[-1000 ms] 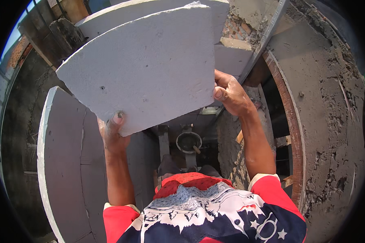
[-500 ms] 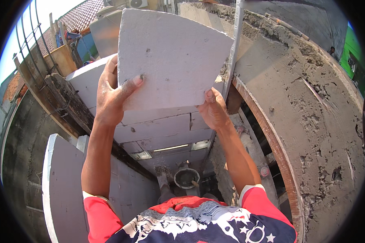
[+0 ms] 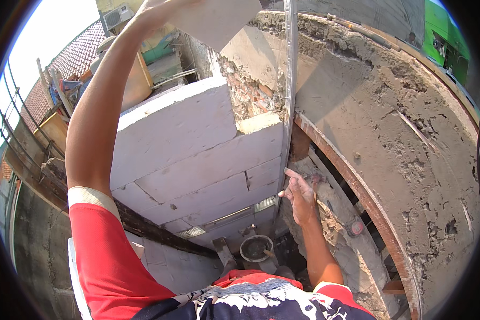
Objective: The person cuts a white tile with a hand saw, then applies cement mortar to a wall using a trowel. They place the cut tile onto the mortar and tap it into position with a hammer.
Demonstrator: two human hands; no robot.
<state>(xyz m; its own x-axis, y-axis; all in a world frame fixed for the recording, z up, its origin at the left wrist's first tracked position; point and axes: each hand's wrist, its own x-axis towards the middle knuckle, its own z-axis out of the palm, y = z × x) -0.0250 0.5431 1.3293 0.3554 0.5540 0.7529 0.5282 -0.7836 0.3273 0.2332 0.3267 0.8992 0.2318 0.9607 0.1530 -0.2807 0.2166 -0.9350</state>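
Note:
High up at the top edge of the picture, my left hand holds a white lightweight concrete block piece. Its fingers are mostly cut off by the frame. My left arm stretches up and forward over a wall of white blocks. This wall has a lower step at its right end, topped with a pale yellowish patch. My right hand is off the block, lower down beside the wall's right side. Its fingers are apart and nothing is in them.
A metal strip stands upright at the wall's right end. To the right is a rough cement wall with a curved wooden edge. Far below sits a bucket of grey material. Steel bars rise at the left.
The block piece has gone up and away in my left hand. My right hand has let go of it and dropped lower. The wall's stepped top has come into view.

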